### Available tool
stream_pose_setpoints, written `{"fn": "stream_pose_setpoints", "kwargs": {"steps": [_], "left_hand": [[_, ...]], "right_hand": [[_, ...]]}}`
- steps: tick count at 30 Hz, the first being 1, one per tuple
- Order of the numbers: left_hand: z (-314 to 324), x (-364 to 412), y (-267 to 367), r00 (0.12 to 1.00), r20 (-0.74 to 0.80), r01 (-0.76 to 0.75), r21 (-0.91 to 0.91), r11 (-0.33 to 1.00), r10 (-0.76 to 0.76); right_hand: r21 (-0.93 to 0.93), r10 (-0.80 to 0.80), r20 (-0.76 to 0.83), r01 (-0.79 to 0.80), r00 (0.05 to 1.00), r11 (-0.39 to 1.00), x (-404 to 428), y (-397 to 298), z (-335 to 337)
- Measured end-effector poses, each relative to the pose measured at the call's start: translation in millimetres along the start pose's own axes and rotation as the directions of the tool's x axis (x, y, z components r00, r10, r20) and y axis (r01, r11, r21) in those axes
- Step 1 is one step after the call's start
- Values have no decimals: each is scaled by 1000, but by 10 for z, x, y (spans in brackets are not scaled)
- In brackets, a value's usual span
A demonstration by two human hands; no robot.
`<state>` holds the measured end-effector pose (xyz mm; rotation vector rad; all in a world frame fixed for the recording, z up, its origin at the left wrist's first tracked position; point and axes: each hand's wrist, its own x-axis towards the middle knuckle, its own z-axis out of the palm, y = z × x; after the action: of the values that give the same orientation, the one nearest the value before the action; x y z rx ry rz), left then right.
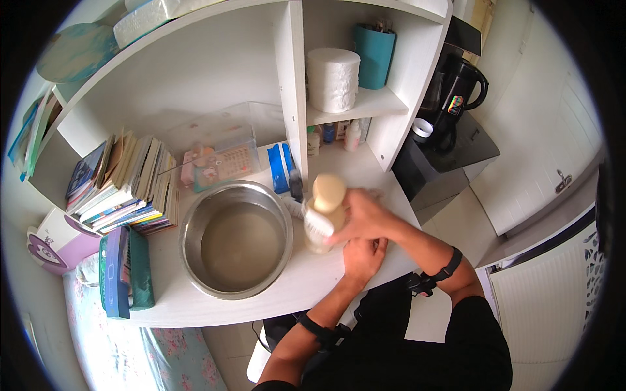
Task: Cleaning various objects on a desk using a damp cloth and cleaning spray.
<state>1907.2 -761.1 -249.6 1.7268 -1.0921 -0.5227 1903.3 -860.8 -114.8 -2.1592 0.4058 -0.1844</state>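
My right hand [367, 212] is wrapped around a blurred, clear plastic bottle [318, 239] with a cream-yellow top and a white label bearing writing. The bottle is near upright over the white desk. Just below it, my left hand [362, 259] rests by the desk's front edge with curled fingers; whether anything is inside them is hidden. To the left of both hands, a round stainless-steel basin [188, 269] holds cloudy, greyish-brown liquid. A small white tube [292, 207] lies between basin and bottle.
Stacked books [132, 181], a clear plastic box [230, 151] and a blue packet [279, 166] stand behind the basin. A green basket [142, 273] is at the desk's left end. Shelves hold a toilet paper roll [333, 80]; a black kettle [459, 88] stands right.
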Motion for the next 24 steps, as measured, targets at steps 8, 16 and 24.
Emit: {"fn": "stream_pose_setpoints", "kwargs": {"steps": [8, 16, 24], "left_hand": [[27, 17, 102, 975, -165, -142, 55, 988, 150], [31, 5, 112, 993, -78, -79, 70, 994, 85], [55, 3, -93, 968, -147, -193, 81, 978, 203]], "right_hand": [[-144, -47, -488, -28, 872, 989, 516, 482, -522], [-189, 55, -546, -187, 836, 964, 1306, 1120, -600], [-259, -176, -861, -115, 478, 959, 1154, 778, 46]]}}
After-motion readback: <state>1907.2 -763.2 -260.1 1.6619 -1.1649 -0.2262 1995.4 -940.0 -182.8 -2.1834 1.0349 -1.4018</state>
